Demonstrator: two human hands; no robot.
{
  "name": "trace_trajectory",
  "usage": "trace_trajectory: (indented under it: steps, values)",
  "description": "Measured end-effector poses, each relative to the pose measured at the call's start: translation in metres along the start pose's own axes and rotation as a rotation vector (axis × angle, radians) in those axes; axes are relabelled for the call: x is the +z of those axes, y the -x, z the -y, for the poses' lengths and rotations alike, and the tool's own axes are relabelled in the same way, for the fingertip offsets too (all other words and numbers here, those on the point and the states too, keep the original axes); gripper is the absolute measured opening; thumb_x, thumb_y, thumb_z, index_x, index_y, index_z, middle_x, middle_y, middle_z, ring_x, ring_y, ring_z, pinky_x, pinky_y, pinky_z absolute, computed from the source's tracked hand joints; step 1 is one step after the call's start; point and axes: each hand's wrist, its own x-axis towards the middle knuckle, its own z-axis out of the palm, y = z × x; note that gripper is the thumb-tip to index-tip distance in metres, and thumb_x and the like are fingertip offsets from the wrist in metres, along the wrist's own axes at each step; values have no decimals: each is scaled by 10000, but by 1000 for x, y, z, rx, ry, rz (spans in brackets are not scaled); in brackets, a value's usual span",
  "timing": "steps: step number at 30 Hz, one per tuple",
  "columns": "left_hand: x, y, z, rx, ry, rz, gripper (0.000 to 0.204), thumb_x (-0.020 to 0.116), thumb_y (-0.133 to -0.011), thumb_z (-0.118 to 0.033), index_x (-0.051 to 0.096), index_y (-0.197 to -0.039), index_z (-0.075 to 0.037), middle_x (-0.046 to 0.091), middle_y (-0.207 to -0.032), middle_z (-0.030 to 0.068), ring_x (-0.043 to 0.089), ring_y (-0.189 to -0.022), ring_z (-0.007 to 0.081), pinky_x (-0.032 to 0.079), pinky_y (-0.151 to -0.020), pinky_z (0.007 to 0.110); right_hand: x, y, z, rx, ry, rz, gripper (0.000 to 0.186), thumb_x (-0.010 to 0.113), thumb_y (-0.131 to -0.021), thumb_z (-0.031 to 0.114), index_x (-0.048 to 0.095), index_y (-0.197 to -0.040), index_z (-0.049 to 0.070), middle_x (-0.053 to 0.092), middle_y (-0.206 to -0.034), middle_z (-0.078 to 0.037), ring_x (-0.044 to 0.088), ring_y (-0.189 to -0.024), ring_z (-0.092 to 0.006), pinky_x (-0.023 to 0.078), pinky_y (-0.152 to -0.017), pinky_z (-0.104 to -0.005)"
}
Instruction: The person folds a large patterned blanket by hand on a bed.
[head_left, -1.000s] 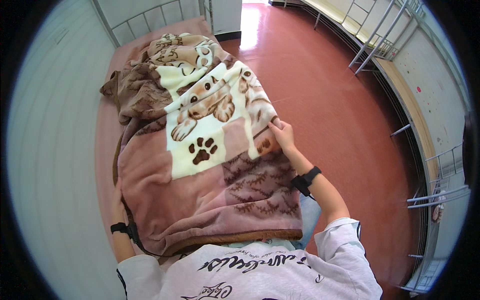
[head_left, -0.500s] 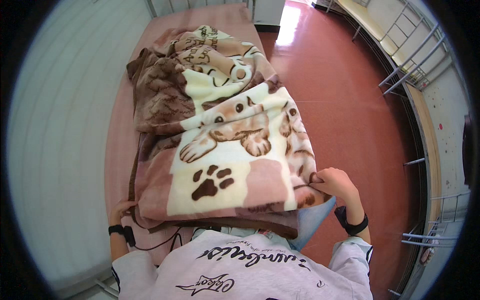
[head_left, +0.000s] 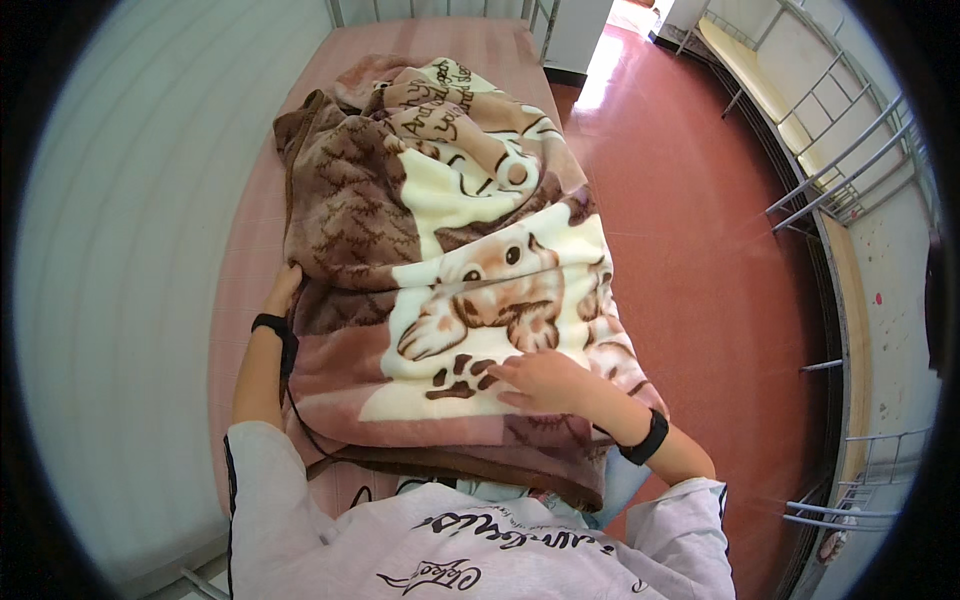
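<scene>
Blanket [head_left: 350, 205], one, plush, brown, pink and cream, printed with puppies and lettering: laid on the bed with the pink sheet [head_left: 430, 42], gathered in folds toward the far end, flatter at the near end, its brown-bordered near edge just before the person's body. Left hand [head_left: 286, 286], bare: at the blanket's left edge, beside a fold, on the side toward the pale wall [head_left: 120, 250]; fingers partly hidden, so whether they grip the cloth cannot be told. Right hand [head_left: 545, 382], bare: palm down over the near part of the blanket, fingers loosely spread and reaching onto the dark paw print [head_left: 450, 378], no cloth pinched between them; whether it presses or only skims the pile cannot be told. Wrist fittings: black band [head_left: 272, 325] on the left, with a thin dark cable [head_left: 305, 425] running down from it; black strap [head_left: 648, 438] on the right. Garment: pale T-shirt [head_left: 500, 545] with dark lettering, at the lower edge. Surroundings: reddish floor [head_left: 690, 300] to the right of the bed, metal-framed bunks [head_left: 850, 140] along the far right side
</scene>
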Motion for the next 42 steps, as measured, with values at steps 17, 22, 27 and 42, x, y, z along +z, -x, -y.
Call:
trace_trajectory:
  steps: [17,22,27,42]
  values:
    - [28,-50,-192,544,502,121,372,500,-891,-211,468,-1207,-17,526,-1164,109,496,-1076,227,378,-946,353,28,7,-53,-37,-118,-390,220,496,-826,170,566,-982,32,589,-848,-88,576,-788,-256,450,-693,-367]
    - [-42,-72,-14,404,-658,-384,500,601,-789,-232,462,-1205,9,560,-1114,166,530,-1029,280,409,-881,351,37,0,-46,-79,-150,-380,194,493,-825,161,570,-956,39,592,-845,-94,578,-793,-258,451,-696,-369]
    - [-1,-8,53,222,-361,-70,405,653,-793,-271,566,-988,72,600,-853,102,555,-753,160,454,-658,278,55,24,-58,-29,-149,-419,188,486,-832,193,568,-918,48,593,-845,-98,579,-798,-272,452,-691,-384]
    - [12,37,25,-139,-296,98,808,607,-782,-454,268,-1331,32,316,-1348,187,329,-1225,283,299,-992,386,109,50,-241,1044,-929,-687,516,647,-727,405,565,-1043,5,599,-959,-105,567,-847,-244,449,-747,-372]
